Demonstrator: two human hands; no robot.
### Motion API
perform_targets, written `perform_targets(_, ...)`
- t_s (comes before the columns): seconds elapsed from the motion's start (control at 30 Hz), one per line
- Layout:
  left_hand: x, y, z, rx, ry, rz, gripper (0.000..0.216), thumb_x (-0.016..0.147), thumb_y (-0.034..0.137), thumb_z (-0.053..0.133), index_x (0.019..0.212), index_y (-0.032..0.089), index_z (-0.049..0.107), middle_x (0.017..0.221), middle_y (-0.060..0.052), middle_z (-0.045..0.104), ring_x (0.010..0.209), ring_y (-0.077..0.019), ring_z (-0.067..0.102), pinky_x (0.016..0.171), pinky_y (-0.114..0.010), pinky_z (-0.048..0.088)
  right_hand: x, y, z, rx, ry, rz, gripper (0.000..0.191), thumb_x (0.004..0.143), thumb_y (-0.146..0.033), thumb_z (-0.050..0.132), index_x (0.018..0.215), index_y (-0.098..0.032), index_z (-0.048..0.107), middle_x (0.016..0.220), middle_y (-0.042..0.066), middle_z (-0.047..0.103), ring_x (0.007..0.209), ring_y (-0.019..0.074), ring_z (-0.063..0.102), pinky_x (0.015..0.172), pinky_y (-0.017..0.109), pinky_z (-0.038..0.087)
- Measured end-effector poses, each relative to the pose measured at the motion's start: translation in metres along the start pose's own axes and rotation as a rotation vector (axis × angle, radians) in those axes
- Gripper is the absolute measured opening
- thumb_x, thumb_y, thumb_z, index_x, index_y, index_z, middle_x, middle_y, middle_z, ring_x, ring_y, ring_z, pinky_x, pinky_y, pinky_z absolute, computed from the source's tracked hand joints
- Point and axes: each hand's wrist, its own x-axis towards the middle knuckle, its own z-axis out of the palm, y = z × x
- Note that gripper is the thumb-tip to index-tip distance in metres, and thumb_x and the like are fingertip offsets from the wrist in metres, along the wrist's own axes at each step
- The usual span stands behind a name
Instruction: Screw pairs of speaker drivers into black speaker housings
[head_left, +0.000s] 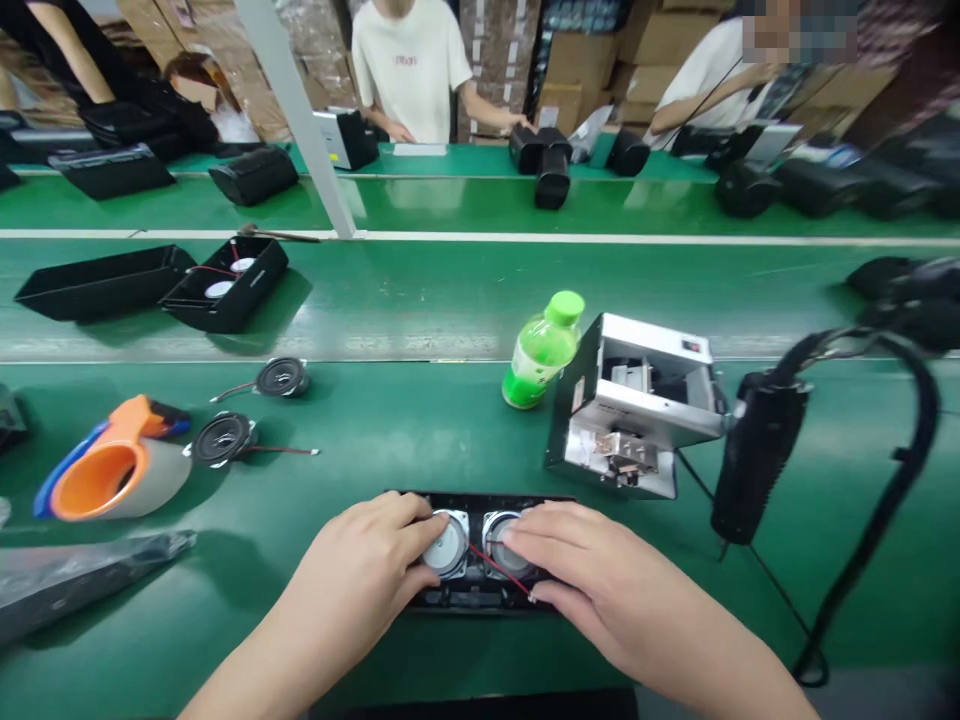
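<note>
In front of me lies a black speaker housing (469, 598) with two round speaker drivers set in it, magnets facing up. My left hand (375, 560) is closed around the left speaker driver (448, 550), thumb and fingers at its edge. My right hand (592, 565) has its fingers over the right speaker driver (496, 528), partly hiding it. A red wire (499, 566) runs across between the drivers, its white plug close to my right thumb. Two loose speaker drivers, one nearer (223, 438) and one farther (282, 377), rest on the green bench to the left.
An orange tape dispenser (112, 475) and a plastic-wrapped black part (90, 580) lie left. A green-capped bottle (541, 350), a metal machine (637, 400) and a hanging black power screwdriver (761, 455) stand right. Black housings (225, 285) sit on the conveyor; people work beyond.
</note>
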Motion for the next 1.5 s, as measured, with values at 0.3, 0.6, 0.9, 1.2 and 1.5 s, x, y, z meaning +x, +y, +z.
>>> perform_targets(0.3,-0.025,-0.035,0.023,-0.112,0.262,-0.024,0.119,0.073,0.051,0.1,0.173,0.042,0.035,0.172,-0.011,0.05,0.147,-0.0427,0.06,0.114,-0.053,0.062,-0.038,0.078,-0.032,-0.343,1.002,0.591,0.081,0.101,-0.048,0.073,0.168,-0.017,0.041,0.157,0.029,0.053,0.15,0.0526,0.047,0.117,0.08,0.045)
perform_targets(0.6,-0.005,-0.002,0.027,-0.152,0.138,0.042,0.125,0.062,0.021,0.095,0.17,0.05,0.039,0.164,-0.006,0.059,0.144,-0.0397,0.064,0.117,-0.054,0.062,-0.076,0.124,-0.057,0.524,0.67,0.65,0.062,0.101,-0.074,0.062,0.13,-0.019,0.063,0.081,0.002,0.069,0.064,0.0183,0.069,0.059,0.035,0.065)
perform_targets(0.9,0.021,0.036,0.034,-0.2,0.184,0.168,0.12,0.066,0.059,0.103,0.169,0.038,0.046,0.172,-0.016,0.05,0.157,-0.05,0.048,0.126,-0.078,0.043,-0.016,0.032,-0.093,0.715,1.048,0.355,0.07,0.099,-0.093,0.033,0.131,-0.035,0.053,0.074,-0.004,0.051,0.054,0.0162,0.053,0.053,0.034,0.054)
perform_targets(1.2,0.06,0.095,0.031,-0.173,0.101,0.268,0.058,0.097,0.061,0.079,0.141,0.025,0.071,0.154,-0.019,0.066,0.146,-0.042,0.061,0.128,-0.078,0.04,0.052,0.038,-0.072,0.829,0.983,0.174,0.066,0.092,-0.09,0.06,0.115,-0.029,0.054,0.068,-0.007,0.061,0.047,0.0157,0.055,0.046,0.032,0.048)
perform_targets(1.5,0.078,0.103,0.03,-0.246,0.033,0.195,0.048,0.089,0.055,0.091,0.13,0.033,0.078,0.122,-0.009,0.071,0.118,-0.035,0.068,0.118,-0.069,0.049,0.055,0.041,-0.066,0.809,1.027,0.214,0.078,0.089,-0.095,0.058,0.125,-0.027,0.058,0.067,-0.008,0.06,0.045,0.0156,0.054,0.042,0.031,0.047)
